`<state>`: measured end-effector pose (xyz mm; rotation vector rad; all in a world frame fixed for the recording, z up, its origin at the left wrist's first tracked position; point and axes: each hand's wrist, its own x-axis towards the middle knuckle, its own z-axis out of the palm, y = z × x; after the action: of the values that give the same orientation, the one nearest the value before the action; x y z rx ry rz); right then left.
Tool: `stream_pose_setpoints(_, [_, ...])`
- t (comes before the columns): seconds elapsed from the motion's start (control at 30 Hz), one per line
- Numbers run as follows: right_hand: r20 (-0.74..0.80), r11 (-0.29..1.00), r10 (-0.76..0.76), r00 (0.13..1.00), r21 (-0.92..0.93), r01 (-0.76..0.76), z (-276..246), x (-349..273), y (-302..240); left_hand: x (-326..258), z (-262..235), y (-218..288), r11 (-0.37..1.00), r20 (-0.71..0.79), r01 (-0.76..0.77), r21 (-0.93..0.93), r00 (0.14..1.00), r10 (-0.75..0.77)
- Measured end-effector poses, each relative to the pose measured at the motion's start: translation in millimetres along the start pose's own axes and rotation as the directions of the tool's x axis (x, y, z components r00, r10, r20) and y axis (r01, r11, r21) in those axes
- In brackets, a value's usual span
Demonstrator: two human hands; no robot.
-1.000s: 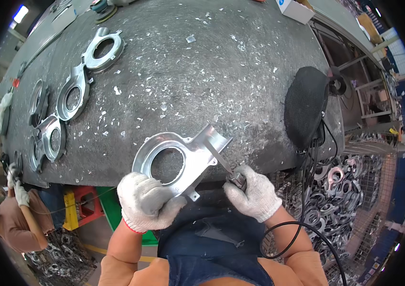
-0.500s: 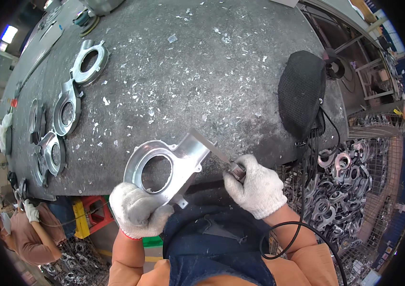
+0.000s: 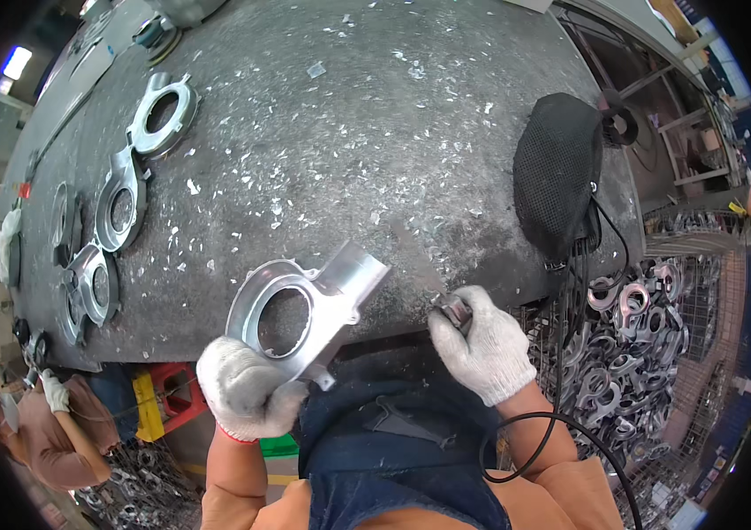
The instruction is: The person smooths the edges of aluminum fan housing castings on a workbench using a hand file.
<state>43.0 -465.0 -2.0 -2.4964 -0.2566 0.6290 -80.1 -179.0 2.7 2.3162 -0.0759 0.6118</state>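
Note:
My left hand [image 3: 247, 389], in a white knit glove, is closed around the lower rim of a silvery metal blower housing [image 3: 333, 300]. This housing has a large round opening and a short spout pointing up and right, and it is tilted over the table's near edge. In my right glove [image 3: 489, 349] is the grip of a flat-bladed hand tool [image 3: 456, 311], perhaps a file. Its grey blade is smeared against the table and stands apart from the spout's right side. My right fingers are closed on the grip.
Several similar housings [image 3: 121, 208] lie along the table's left side. Metal flakes litter the grey table [image 3: 331, 141]. A black mesh-covered object [image 3: 559, 172] with cables stands right. A wire basket [image 3: 702, 327] of castings is at lower right. Another person's gloved hand [image 3: 55, 391] shows at far left.
My right hand has moved slightly right, taking the tool's blade away from the housing's spout. My left hand and the housing have shifted a little left.

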Motion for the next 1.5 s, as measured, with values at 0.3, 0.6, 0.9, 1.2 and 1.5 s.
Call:
stream_pose_setpoints(0.3, [0.228, 0.954, -0.185, 0.956, 0.277, 0.118, 15, -13, -1, 20, 1, 9, 0.995, 0.075, -0.061, 0.076, 0.996, 0.055])
stream_pose_setpoints(0.6, [-0.157, 0.986, -0.162, 0.974, -0.052, 0.156, 27, -20, -8, 25, 20, 50, 0.975, 0.145, -0.031, 0.222, 0.989, -0.002])
stream_pose_setpoints(0.9, [-0.147, 0.993, -0.072, 0.986, -0.108, 0.057, 18, -14, 5, 24, 21, 51, 0.978, 0.146, -0.012, 0.207, 0.989, -0.019])
stream_pose_setpoints(1.2, [0.404, 0.958, -0.234, 0.884, 0.253, 0.138, -7, -10, 2, 27, 6, 43, 0.995, 0.144, 0.035, 0.094, 0.988, -0.048])
stream_pose_setpoints(1.5, [0.218, 0.948, -0.275, 0.936, -0.101, 0.302, 2, -14, -48, 31, -11, 38, 0.989, 0.153, 0.143, 0.041, 0.977, -0.148])
